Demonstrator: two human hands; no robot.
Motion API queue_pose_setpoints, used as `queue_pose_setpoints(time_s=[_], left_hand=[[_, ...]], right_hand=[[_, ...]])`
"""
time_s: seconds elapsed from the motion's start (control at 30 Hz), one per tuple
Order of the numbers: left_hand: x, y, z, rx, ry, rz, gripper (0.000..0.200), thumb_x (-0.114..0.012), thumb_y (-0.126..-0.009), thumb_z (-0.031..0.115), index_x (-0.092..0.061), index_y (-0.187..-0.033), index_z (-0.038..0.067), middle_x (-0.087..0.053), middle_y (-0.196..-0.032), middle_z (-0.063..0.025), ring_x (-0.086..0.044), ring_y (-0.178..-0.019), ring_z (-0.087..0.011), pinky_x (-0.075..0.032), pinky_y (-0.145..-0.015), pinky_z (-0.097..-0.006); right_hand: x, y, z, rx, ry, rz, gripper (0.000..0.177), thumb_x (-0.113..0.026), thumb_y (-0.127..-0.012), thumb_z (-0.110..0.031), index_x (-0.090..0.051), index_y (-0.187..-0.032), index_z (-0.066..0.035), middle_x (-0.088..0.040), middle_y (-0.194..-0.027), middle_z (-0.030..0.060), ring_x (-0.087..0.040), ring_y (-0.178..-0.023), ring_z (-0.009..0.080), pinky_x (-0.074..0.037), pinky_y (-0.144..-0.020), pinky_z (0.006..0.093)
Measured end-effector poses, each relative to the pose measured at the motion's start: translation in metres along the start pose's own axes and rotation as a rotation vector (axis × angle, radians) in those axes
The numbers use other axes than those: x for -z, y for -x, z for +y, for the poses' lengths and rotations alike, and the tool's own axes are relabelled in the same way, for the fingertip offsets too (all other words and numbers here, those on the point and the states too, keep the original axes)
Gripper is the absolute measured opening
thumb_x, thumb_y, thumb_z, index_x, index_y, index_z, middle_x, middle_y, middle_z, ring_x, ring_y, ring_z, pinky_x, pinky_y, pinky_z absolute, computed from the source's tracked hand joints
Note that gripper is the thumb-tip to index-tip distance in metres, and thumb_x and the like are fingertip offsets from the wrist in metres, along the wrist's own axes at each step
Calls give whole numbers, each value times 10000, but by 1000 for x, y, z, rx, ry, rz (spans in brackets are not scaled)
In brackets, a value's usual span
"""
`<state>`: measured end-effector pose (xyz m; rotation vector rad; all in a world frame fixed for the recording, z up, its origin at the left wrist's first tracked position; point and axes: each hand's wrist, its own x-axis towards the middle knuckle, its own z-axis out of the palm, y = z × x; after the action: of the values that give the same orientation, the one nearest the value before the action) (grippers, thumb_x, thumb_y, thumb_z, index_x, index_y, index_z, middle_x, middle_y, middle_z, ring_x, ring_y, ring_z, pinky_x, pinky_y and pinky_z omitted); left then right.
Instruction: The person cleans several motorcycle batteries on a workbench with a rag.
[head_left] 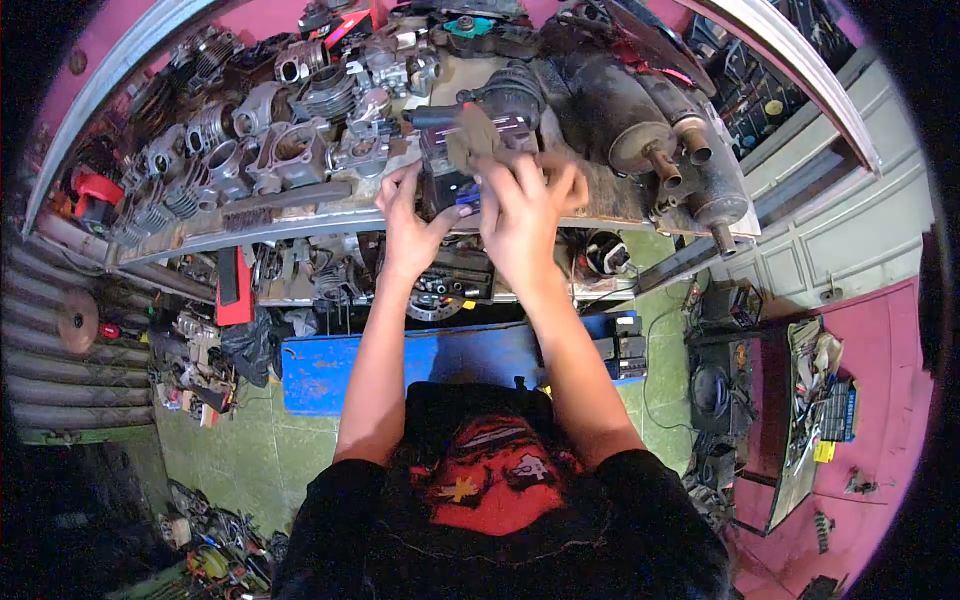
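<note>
On the near edge of the workbench, both my hands are at a dark box-shaped object [440, 180] with a small blue part at its near side. My left hand [408, 222] grips its left near corner, thumb in front and fingers along the side. My right hand [522, 205], somewhat smeared by motion, is at its right side with curled fingers. A brown-grey, rag-like piece [474, 138] sticks up from the right hand's fingertips over the box. Behind it lies a round, ribbed black part [512, 95]. The fingers hide much of the box.
Several metal engine cylinders [290, 150] crowd the bench on the left. Exhaust mufflers [640, 145] lie on the right, pipes pointing toward me. Below the bench are a shelf of parts and a blue bench [440, 365]. A parts heap [195, 355] lies on the floor at left.
</note>
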<state>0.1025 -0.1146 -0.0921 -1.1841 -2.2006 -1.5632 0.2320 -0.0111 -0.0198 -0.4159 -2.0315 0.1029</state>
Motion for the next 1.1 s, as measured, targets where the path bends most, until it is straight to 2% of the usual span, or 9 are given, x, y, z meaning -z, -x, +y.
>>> queue_pose_setpoints(time_s=[0.13,0.27,0.33,0.5,0.67,0.77,0.87,1.0,1.1], left_hand=[[1,0,-3,1,-3,-17,940,-968,-679,340,-542,-1461,39,-537,-1287,-177,-456,-1241,-366,-337,-1114,-487],[3,-2,-7,1,15,-45,954,-964,-679,355,-539,-1469,30,-546,-1288,-177,-464,-1241,-357,-334,-1112,-477],[8,-3,-8,-23,30,-75,939,-960,-681,318,-539,-1470,32,-556,-1301,-175,-473,-1253,-347,-332,-1117,-468],[18,-5,1,-35,80,-127,893,-928,-680,140,-537,-1476,31,-570,-1398,-166,-485,-1338,-331,-325,-1170,-440],[21,-6,3,4,78,-157,919,-937,-667,137,-527,-1482,23,-559,-1429,-174,-478,-1362,-340,-323,-1189,-438],[23,-7,0,33,94,-192,924,-936,-670,136,-520,-1486,15,-557,-1440,-177,-480,-1373,-347,-327,-1198,-441],[26,-8,0,34,97,-208,922,-919,-668,104,-515,-1491,10,-555,-1452,-183,-477,-1394,-347,-335,-1202,-443],[26,-11,-11,-19,105,-235,924,-869,-666,40,-497,-1510,4,-557,-1458,-193,-491,-1397,-358,-351,-1193,-441],[26,-10,-7,20,158,-252,919,-907,-682,88,-507,-1506,18,-564,-1451,-180,-500,-1388,-359,-351,-1192,-437]], right_hand=[[-27,54,19,77,94,141,197,-777,-804,-148,-746,-983,-225,-655,-1096,2,-519,-1093,316,-292,-1008,549],[-34,49,10,-266,-8,218,297,-767,-849,-131,-734,-1116,-257,-655,-1139,11,-497,-1083,321,-300,-935,522],[-30,37,-3,-332,17,250,339,-726,-900,-105,-735,-1219,-219,-653,-1056,58,-535,-1056,365,-301,-1024,568],[-40,56,-6,40,46,138,454,-755,-797,-86,-784,-1166,-349,-669,-1141,-53,-539,-1042,237,-294,-969,458],[-27,56,11,-16,56,113,464,-755,-794,-57,-783,-1173,-323,-679,-1155,-35,-546,-1056,246,-309,-952,465],[-37,39,10,-311,-1,289,512,-749,-801,-61,-762,-1251,-305,-626,-1013,30,-523,-1010,301,-323,-928,483],[-38,36,-11,-155,94,222,546,-746,-790,-67,-755,-1276,-315,-576,-956,29,-516,-1006,297,-315,-941,493],[-54,63,-18,118,49,180,336,-747,-762,-127,-790,-1038,-312,-582,-947,-48,-525,-1040,248,-301,-963,476],[-54,91,3,10,59,91,208,-773,-725,-102,-703,-853,-250,-613,-977,-40,-527,-1077,286,-300,-969,495]])
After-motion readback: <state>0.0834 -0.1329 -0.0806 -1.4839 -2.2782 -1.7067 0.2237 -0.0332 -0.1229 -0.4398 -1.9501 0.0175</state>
